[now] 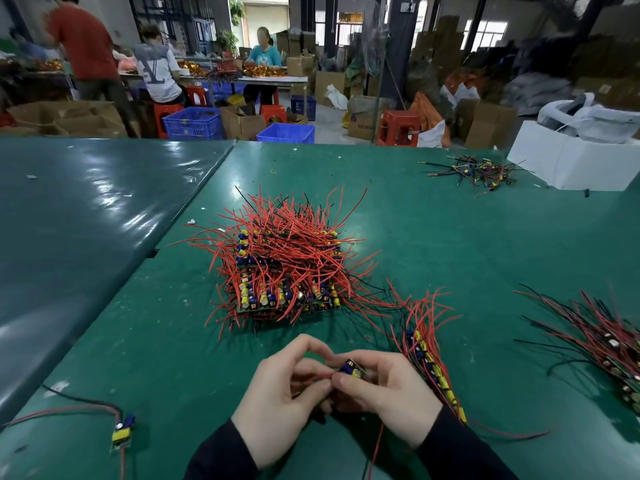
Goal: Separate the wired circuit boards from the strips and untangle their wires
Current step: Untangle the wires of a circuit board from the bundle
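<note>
Both hands meet low in the middle of the green table (450, 237). My right hand (384, 396) pinches a small circuit board (352, 369) with blue and yellow parts. My left hand (280, 400) pinches its red wire (320, 375) just left of the board. Beyond my hands lies a big stack of board strips (284, 271) bristling with red and black wires. A single strip of boards (429, 365) lies to the right of my right hand. One separated wired board (123, 433) lies at the near left.
A pile of wired boards (609, 344) lies at the right edge. A small heap of wire scraps (481, 171) sits far right beside a white box (568, 161). Beyond the table, people work among blue crates and cardboard boxes.
</note>
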A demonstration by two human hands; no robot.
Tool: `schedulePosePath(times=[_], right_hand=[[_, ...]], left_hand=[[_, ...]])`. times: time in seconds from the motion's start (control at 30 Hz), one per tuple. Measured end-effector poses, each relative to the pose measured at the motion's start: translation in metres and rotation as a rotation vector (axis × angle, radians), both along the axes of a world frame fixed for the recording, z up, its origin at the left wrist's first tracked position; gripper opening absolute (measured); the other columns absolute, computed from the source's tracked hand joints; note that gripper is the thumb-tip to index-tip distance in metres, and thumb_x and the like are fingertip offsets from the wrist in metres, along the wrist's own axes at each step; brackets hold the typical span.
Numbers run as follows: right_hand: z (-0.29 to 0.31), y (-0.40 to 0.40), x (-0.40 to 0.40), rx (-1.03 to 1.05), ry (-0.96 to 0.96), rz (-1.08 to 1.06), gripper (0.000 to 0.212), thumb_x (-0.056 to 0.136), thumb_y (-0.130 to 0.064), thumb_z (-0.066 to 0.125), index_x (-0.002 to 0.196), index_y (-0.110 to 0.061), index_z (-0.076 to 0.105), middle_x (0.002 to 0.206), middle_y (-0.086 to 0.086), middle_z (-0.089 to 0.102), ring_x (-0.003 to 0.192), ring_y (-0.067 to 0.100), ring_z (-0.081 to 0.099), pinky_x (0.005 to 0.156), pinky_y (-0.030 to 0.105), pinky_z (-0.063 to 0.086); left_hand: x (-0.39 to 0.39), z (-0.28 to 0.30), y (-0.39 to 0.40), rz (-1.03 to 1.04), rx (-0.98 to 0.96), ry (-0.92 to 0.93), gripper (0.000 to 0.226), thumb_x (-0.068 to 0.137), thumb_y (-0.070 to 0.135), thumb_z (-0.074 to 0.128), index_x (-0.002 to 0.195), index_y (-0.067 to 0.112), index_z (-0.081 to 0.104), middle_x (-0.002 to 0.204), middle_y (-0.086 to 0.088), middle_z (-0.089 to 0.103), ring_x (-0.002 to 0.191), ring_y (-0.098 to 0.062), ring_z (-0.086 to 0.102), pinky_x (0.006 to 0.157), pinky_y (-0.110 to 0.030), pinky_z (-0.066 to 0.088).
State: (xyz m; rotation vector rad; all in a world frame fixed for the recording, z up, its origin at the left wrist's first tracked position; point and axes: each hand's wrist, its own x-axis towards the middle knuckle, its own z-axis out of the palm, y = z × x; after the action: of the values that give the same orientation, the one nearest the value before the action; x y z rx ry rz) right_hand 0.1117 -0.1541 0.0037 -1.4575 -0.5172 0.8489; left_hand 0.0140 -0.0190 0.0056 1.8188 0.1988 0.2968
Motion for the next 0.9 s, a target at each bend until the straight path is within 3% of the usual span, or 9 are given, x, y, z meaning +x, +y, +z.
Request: schedulePosePath(times=[0.13,0.23,0.37,0.47,0.53,0.67,0.73,0.83,0.9], right_hand=[[0.001,-0.001,0.001,0.001,-0.02,0.009,0.025,0.08,0.013,0.063,0.093,-0.008,0.067,0.068,0.007,0.07,0.058,0.015,0.066,0.057,0.022,0.054],[0.002,-0.002,0.005,-0.079,-0.116,0.001,0.032,0.079,0.018,0.056,0.094,-0.009,0.067,0.068,0.002,0.07,0.054,0.012,0.063,0.051,0.019,0.046],[0.006,-0.003,0.008,-0.127,-0.16,0.009,0.035,0.081,0.015,0.046,0.091,-0.011,0.067,0.062,-0.001,0.066,0.053,0.008,0.054,0.051,0.02,0.038],[0.005,0.0,0.004,-0.136,-0.171,0.088,0.03,0.085,0.012,0.043,0.095,-0.009,0.063,0.054,0.0,0.059,0.047,0.006,0.048,0.049,0.017,0.034],[0.003,0.002,0.0,-0.12,-0.127,0.144,0.026,0.089,0.008,0.042,0.097,-0.008,0.061,0.049,0.0,0.052,0.045,0.009,0.046,0.048,0.02,0.033],[0.008,0.003,-0.005,0.079,0.068,0.163,0.012,0.094,-0.002,0.047,0.104,-0.001,0.054,0.048,0.002,0.048,0.043,0.013,0.052,0.046,0.02,0.039],[0.01,0.001,-0.005,0.14,0.123,0.182,0.015,0.093,-0.011,0.055,0.103,-0.001,0.053,0.052,0.005,0.053,0.048,0.018,0.059,0.046,0.019,0.038],[0.011,0.001,-0.007,0.152,0.143,0.258,0.021,0.086,-0.018,0.054,0.101,-0.003,0.053,0.059,0.006,0.06,0.058,0.019,0.062,0.049,0.018,0.041],[0.009,0.002,-0.009,0.123,0.13,0.281,0.023,0.085,-0.019,0.054,0.103,-0.005,0.054,0.063,0.005,0.064,0.059,0.015,0.062,0.051,0.018,0.042]], left_hand=[[-0.001,0.0,0.002,0.071,0.131,-0.019,0.028,0.077,-0.002,0.07,0.088,0.021,0.06,0.077,0.003,0.074,0.067,-0.011,0.069,0.067,-0.021,0.051],[-0.002,0.001,0.008,0.148,0.192,-0.005,0.023,0.073,0.007,0.077,0.082,0.023,0.063,0.069,0.003,0.072,0.065,-0.008,0.067,0.066,-0.025,0.052],[-0.004,0.009,0.016,0.088,-0.312,0.071,0.023,0.064,0.01,0.074,0.084,0.005,0.063,0.066,-0.014,0.069,0.05,-0.017,0.056,0.048,-0.025,0.047],[-0.004,0.012,0.02,0.063,-0.671,0.112,0.028,0.059,-0.001,0.077,0.084,0.002,0.065,0.07,-0.018,0.067,0.047,-0.015,0.056,0.041,-0.022,0.046],[-0.004,0.012,0.021,0.074,-0.862,0.111,0.037,0.056,0.012,0.081,0.089,0.002,0.069,0.08,-0.017,0.071,0.054,-0.016,0.063,0.046,-0.021,0.051],[-0.005,0.015,0.021,-0.118,-1.157,-0.043,0.08,0.044,0.03,0.094,0.114,0.002,0.066,0.118,-0.018,0.065,0.089,-0.024,0.07,0.07,-0.03,0.058],[-0.002,0.012,0.014,-0.097,-1.033,-0.11,0.078,0.043,0.028,0.094,0.112,0.003,0.067,0.108,-0.014,0.068,0.083,-0.023,0.069,0.067,-0.029,0.057],[0.003,0.008,0.001,0.118,-0.679,-0.145,0.047,0.049,0.014,0.09,0.092,0.005,0.074,0.072,-0.012,0.064,0.055,-0.014,0.057,0.053,-0.018,0.048],[0.005,0.005,0.001,0.204,-0.434,-0.154,0.03,0.056,0.014,0.084,0.085,0.01,0.077,0.063,-0.007,0.063,0.049,-0.012,0.051,0.05,-0.017,0.044]])
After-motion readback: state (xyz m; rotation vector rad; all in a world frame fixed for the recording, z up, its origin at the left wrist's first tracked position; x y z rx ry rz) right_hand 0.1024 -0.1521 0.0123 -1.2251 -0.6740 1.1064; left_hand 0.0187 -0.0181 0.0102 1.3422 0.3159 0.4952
